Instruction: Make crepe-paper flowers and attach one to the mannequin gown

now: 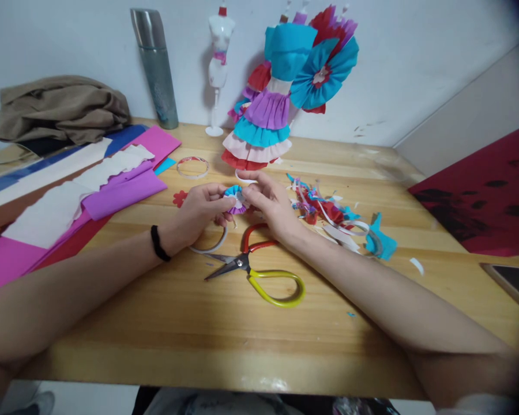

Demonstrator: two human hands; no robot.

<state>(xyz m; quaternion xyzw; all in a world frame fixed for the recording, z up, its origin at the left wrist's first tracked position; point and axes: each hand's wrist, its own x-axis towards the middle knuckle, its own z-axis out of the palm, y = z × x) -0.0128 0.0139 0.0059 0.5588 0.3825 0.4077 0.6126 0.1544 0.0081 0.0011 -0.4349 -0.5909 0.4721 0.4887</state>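
Between my two hands, above the middle of the table, is a small round paper flower (236,200), pleated, blue on top and purple below, with a pale centre. My left hand (201,208) pinches its left side between thumb and fingers. On the other side my right hand (271,202) holds its right edge, thumb and fingertips against the pale centre. Just below lies a pair of scissors (241,263) with blades apart, one handle red and one yellow. A roll of tape (216,246) sits partly under my left hand, and a red paper flower shape (180,199) lies beside it.
Crepe paper sheets (125,190) cover the left side. Paper scraps (328,210) lie right of my hands. At the back stand a flask (158,75), a bare mannequin (218,63) and one in a ruffled paper dress (268,112). A phone (512,282) rests at the right edge.
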